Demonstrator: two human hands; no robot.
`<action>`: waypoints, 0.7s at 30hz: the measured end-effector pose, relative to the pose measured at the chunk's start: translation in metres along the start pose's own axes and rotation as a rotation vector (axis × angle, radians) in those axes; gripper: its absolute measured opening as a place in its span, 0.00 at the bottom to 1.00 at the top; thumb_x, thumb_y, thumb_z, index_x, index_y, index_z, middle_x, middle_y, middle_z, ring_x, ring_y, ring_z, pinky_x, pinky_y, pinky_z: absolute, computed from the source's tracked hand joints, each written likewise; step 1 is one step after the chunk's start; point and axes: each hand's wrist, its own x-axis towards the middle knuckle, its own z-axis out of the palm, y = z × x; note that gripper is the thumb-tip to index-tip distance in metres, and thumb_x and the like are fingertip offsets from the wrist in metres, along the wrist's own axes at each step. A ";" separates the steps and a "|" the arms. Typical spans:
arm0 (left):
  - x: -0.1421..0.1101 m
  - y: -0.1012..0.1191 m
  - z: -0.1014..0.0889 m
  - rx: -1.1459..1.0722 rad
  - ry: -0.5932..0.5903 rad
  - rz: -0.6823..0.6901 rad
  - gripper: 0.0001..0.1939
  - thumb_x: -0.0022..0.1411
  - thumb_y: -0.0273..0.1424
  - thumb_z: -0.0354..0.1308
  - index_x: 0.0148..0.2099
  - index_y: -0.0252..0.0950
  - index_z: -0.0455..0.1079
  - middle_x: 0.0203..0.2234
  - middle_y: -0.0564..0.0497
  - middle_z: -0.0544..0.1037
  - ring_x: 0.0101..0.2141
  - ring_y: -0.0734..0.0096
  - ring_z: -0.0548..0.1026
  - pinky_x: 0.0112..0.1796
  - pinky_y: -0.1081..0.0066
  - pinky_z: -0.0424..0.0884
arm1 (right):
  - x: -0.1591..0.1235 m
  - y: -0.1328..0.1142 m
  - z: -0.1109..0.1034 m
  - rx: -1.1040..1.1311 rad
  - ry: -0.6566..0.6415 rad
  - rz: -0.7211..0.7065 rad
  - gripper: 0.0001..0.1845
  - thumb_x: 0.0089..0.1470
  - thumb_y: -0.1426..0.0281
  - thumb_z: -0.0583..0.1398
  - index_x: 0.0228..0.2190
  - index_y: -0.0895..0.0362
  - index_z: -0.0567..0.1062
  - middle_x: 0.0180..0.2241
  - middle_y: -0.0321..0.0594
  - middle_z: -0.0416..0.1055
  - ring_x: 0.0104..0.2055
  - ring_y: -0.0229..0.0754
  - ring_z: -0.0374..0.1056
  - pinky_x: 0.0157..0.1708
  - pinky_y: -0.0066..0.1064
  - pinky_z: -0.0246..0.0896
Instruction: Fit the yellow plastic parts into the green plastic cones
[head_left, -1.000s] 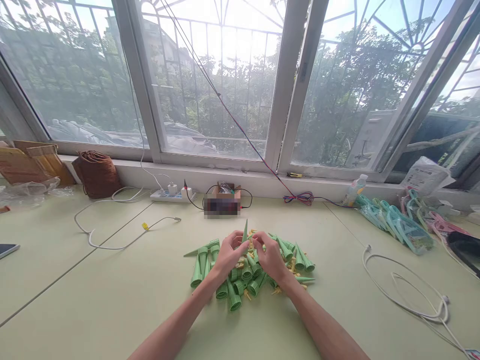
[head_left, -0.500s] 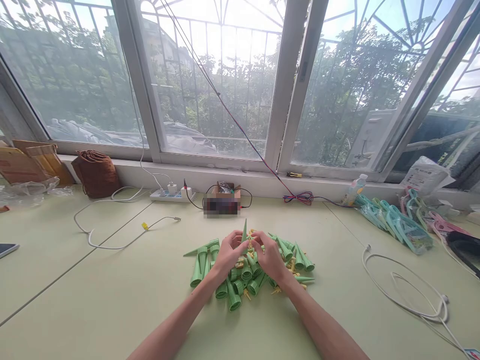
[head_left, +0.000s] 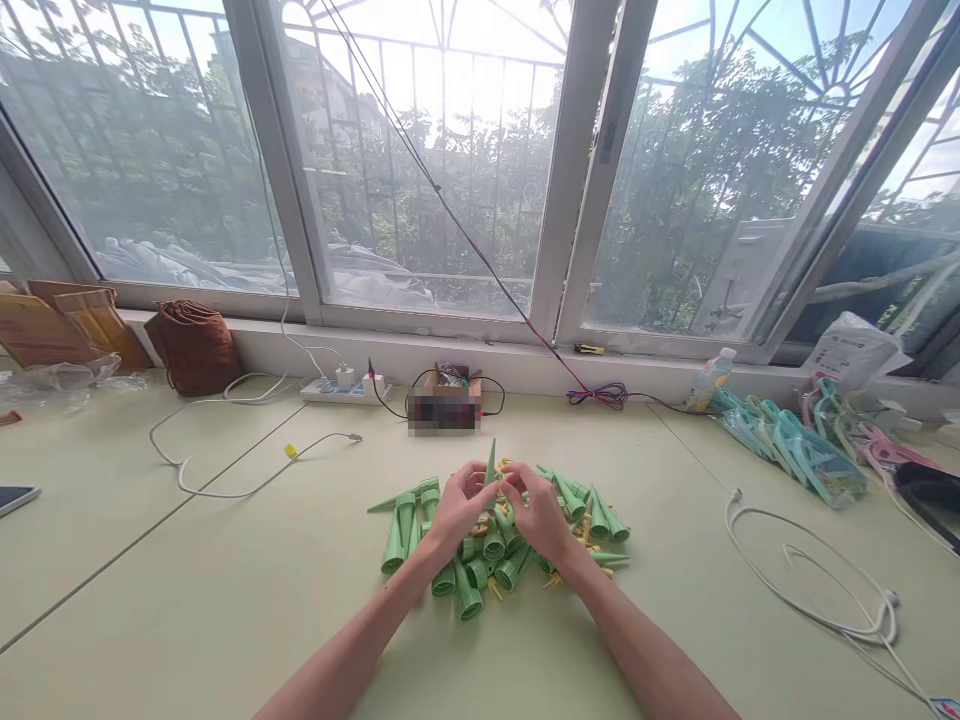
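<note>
Head: pale tabletop (head_left: 225,580) ran below windows (head_left: 442,200) at twelve o'clock
Left hand (head_left: 457,505): pinched upright cone (head_left: 491,463)
Right hand (head_left: 541,512): curled, grip unclear
Green pile (head_left: 469,597): lay toward six

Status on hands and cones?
Left hand: gripping cone, tip up. Right hand: fingers close beside it, grip unclear. Pile of cones and yellow parts crowds beneath both.

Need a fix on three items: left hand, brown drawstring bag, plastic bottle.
left hand (head_left: 457,510): head view, back of the hand
brown drawstring bag (head_left: 196,352): head view, front side
plastic bottle (head_left: 708,382): head view, body
</note>
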 end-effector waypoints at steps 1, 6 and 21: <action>0.000 -0.001 0.000 0.002 0.002 0.001 0.16 0.56 0.42 0.63 0.42 0.37 0.70 0.31 0.49 0.76 0.37 0.62 0.76 0.30 0.73 0.73 | 0.000 0.000 0.000 -0.003 0.000 0.000 0.08 0.63 0.70 0.52 0.42 0.56 0.69 0.30 0.39 0.72 0.31 0.41 0.69 0.33 0.29 0.64; 0.000 -0.001 0.001 -0.001 -0.003 -0.008 0.16 0.56 0.42 0.62 0.41 0.37 0.69 0.32 0.49 0.76 0.37 0.64 0.75 0.31 0.73 0.73 | -0.001 0.004 0.001 -0.035 0.019 0.013 0.09 0.63 0.70 0.52 0.41 0.56 0.70 0.27 0.38 0.71 0.29 0.41 0.68 0.32 0.30 0.63; -0.001 0.002 0.002 0.011 0.011 0.009 0.17 0.55 0.43 0.63 0.41 0.36 0.70 0.33 0.48 0.78 0.38 0.62 0.77 0.36 0.70 0.72 | 0.000 -0.001 0.000 -0.046 0.021 0.009 0.09 0.62 0.70 0.52 0.40 0.56 0.71 0.27 0.39 0.73 0.29 0.41 0.69 0.30 0.29 0.64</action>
